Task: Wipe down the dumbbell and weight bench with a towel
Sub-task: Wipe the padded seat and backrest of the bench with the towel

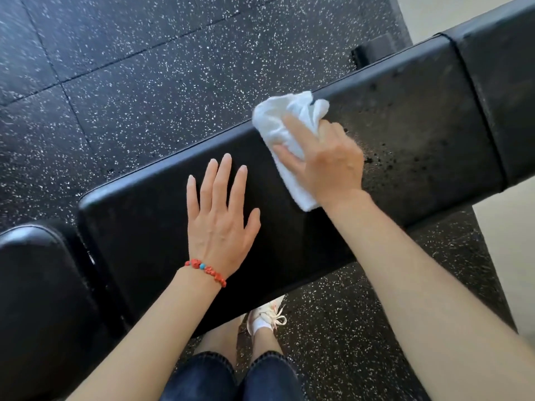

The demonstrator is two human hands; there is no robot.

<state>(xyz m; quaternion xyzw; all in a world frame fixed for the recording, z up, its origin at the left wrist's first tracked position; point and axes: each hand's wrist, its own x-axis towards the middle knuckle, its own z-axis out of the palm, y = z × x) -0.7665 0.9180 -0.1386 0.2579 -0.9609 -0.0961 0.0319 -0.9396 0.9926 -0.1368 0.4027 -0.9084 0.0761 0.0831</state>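
Observation:
A black padded weight bench [139, 227] runs from lower left to upper right across the view. My left hand [220, 215] rests flat on the pad with fingers straight and spread; a red bead bracelet circles its wrist. My right hand [327, 160] holds a crumpled white towel [278, 120] and presses it on the pad near the far edge. To the right of the towel the pad [411, 134] is speckled with droplets. No dumbbell is in view.
A second black pad [37, 285] sits at the lower left, and another section [503, 91] joins at the upper right. Speckled black rubber floor tiles [130, 82] surround the bench. My legs and a white shoe [266, 316] stand under the near edge.

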